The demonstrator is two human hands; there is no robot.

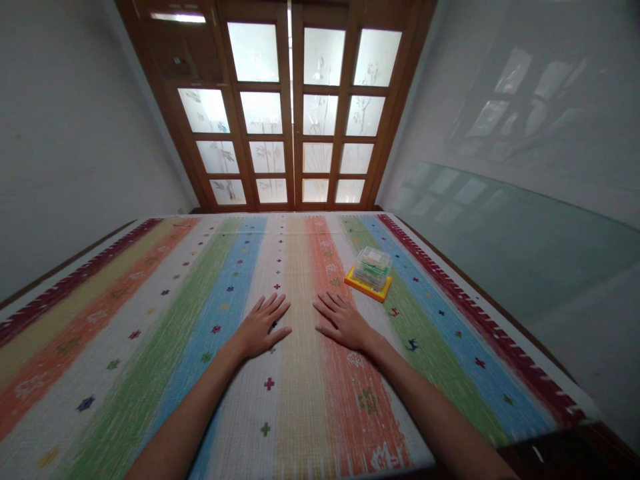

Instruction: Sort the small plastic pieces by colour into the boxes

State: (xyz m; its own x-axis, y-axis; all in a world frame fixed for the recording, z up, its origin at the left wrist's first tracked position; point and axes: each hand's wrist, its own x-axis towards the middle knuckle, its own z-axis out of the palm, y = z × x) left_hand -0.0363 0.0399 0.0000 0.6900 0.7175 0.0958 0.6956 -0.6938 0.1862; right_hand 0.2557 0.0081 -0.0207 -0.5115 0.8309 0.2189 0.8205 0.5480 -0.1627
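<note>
My left hand (264,325) lies flat, palm down, on the striped tablecloth (300,267), its fingers slightly spread. To the right of it my right hand (343,322) rests the same way, fingers stretched out and holding nothing. A gap of cloth separates the two. Just beyond my right hand, to its upper right, a clear plastic box (373,267) with something green inside sits on a flat yellow-orange base (367,285). Neither hand touches it. What exactly is in the box is too small to make out.
Wooden doors (295,107) with frosted glass panes stand past the table's far edge. A white wall (75,120) rises on the left. On the right, a pale green glass-like panel (500,233) runs along the wall beside the table.
</note>
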